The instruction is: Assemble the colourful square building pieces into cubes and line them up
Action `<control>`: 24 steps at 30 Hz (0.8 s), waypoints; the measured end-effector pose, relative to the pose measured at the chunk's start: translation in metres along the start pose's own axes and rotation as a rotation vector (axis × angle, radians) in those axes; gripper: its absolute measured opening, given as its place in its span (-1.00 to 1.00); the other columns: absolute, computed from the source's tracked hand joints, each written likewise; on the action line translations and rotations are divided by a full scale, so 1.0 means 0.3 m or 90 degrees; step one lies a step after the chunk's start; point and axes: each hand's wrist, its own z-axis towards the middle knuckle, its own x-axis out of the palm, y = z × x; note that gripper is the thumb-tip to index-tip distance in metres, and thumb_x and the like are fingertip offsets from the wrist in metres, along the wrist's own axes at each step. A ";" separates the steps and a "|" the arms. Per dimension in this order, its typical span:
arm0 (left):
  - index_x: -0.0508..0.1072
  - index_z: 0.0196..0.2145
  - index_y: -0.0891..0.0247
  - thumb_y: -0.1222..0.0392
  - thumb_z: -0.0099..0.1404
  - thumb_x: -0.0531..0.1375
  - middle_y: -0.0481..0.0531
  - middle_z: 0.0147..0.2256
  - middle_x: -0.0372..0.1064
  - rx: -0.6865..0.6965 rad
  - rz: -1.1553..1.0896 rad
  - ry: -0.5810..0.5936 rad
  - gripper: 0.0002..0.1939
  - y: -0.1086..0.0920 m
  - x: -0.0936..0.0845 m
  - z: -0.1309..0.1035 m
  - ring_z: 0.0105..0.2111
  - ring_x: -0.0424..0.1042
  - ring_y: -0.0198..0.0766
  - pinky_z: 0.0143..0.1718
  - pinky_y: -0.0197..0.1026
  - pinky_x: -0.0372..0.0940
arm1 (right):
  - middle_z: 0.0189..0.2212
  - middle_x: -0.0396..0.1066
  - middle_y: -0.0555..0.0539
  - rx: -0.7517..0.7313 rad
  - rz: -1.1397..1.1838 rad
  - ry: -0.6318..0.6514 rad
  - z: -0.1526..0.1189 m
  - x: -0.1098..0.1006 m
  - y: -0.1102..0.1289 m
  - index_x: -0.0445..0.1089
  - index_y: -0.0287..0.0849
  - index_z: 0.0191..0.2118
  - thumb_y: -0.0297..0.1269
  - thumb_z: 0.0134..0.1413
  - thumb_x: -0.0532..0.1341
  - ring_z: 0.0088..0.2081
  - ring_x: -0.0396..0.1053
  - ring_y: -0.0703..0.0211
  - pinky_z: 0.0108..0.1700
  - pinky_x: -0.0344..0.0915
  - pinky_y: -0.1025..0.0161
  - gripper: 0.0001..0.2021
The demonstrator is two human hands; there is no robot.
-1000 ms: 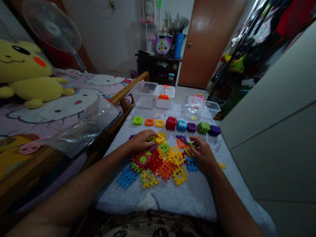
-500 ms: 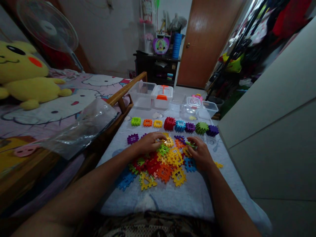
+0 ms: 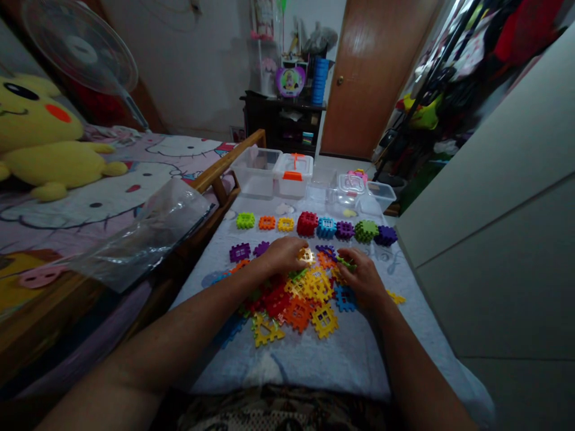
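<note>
My left hand (image 3: 284,254) is over the back of a loose pile of plastic interlocking tiles. Its fingers and thumb close on the edge of a yellow interlocking tile (image 3: 307,257). At the pile's right side, my right hand (image 3: 365,276) pinches a green interlocking tile (image 3: 345,263), mostly hidden by the fingers. A purple tile (image 3: 325,251) is just left of it, and a blue tile (image 3: 345,298) lies below that hand. Red, orange and yellow tiles, among them an orange window tile (image 3: 298,314), overlap between my forearms.
Behind the pile runs a row of sorted tiles, including a red stack (image 3: 307,224) and a dark purple stack (image 3: 387,236). Clear plastic boxes (image 3: 256,173) stand along the table's far end. A wooden bed rail (image 3: 224,167) borders the left, a pale cabinet (image 3: 494,239) the right.
My left hand has shifted slightly and closed in on the yellow tile. My right hand stays nearly in place with the green tile. The view has turned slightly.
</note>
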 end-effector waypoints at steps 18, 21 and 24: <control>0.44 -0.01 0.26 0.10 0.07 0.30 0.11 -0.09 0.52 -0.027 -0.134 -0.176 -0.50 0.172 -0.048 -0.010 -0.10 0.50 -0.09 -0.03 -0.11 0.36 | -0.19 0.47 -0.16 0.002 -0.010 0.015 -0.001 0.005 -0.004 0.45 -0.17 -0.08 -0.36 0.03 0.18 -0.18 0.44 0.03 -0.10 0.39 0.07 -0.71; 0.46 -0.02 0.26 0.07 0.07 0.28 0.11 -0.05 0.51 -0.012 -0.136 -0.119 -0.51 0.205 -0.060 -0.035 -0.09 0.50 -0.08 -0.03 -0.11 0.37 | -0.19 0.47 -0.16 0.001 -0.009 0.008 -0.003 0.005 -0.005 0.45 -0.16 -0.09 -0.37 0.03 0.18 -0.18 0.44 0.03 -0.09 0.38 0.07 -0.71; 0.46 0.00 0.26 0.02 0.08 0.28 0.11 -0.01 0.49 0.010 -0.175 -0.023 -0.47 0.218 -0.086 -0.081 -0.10 0.50 -0.10 -0.06 -0.14 0.38 | -0.19 0.47 -0.15 0.001 -0.007 0.013 -0.003 0.004 -0.004 0.45 -0.16 -0.08 -0.37 0.03 0.18 -0.17 0.43 0.04 -0.09 0.38 0.07 -0.71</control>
